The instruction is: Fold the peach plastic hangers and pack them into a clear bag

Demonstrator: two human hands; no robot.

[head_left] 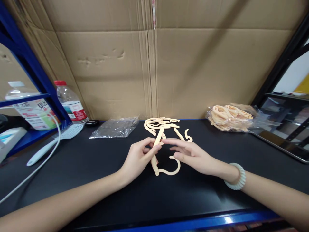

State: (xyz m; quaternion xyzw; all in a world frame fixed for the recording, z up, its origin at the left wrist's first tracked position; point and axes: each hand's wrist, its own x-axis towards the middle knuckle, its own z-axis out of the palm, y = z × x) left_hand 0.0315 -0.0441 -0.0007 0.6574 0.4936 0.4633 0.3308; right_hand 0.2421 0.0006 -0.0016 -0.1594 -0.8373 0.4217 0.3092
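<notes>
A cream folding clothes hanger [154,161] is gripped between the thumb and fingers of my left hand [142,153]. Its arm points up and away, and its curved hook [178,169] hangs out to the right at the lower end. To the right is my right hand [190,153], fingers stretched and apart. Its index fingertip comes up to the hanger's arm; whether it touches, I cannot tell. Just beyond the hands lie more cream hanger parts [159,121], a straight piece [178,133] and a small loose hook [187,135].
A bag of hanger parts [229,117] lies at the back right, beside a dark tablet-like panel [282,129]. At left are a flat plastic bag [114,127], a hairbrush [55,145], a white cable [31,174] and a red-capped bottle [71,103]. Cardboard [108,64] stands behind.
</notes>
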